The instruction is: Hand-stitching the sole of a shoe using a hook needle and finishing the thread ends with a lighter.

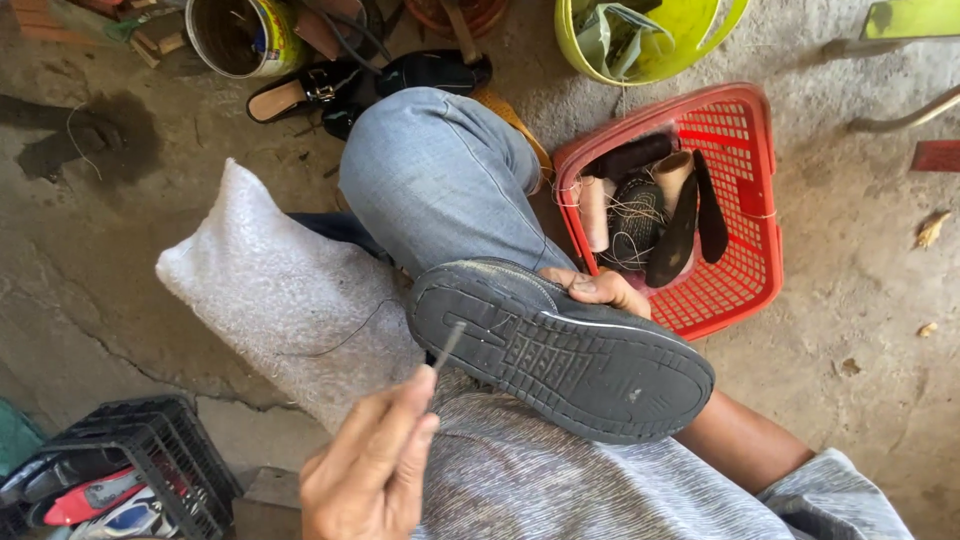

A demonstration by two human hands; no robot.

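A dark shoe (560, 350) lies sole up across my lap, its grey ridged tread facing me. My right hand (598, 290) grips the shoe's far edge from behind, with the forearm running in from the lower right. My left hand (372, 470) sits low in the view, its fingers pinched shut on a thin metal awl (447, 345). The awl's tip rests at the near end of the sole, by the stitching groove. A fine dark thread (340, 340) trails from that end of the shoe over the white sack.
A white woven sack (270, 290) lies beside my raised knee in jeans (440, 180). A red basket (745, 290) to the right holds thread spools and sole pieces. Farther off are a yellow-green bucket (580, 55), black sandals (300, 95) and a can (275, 40). A black crate (150, 440) of shoes sits lower left.
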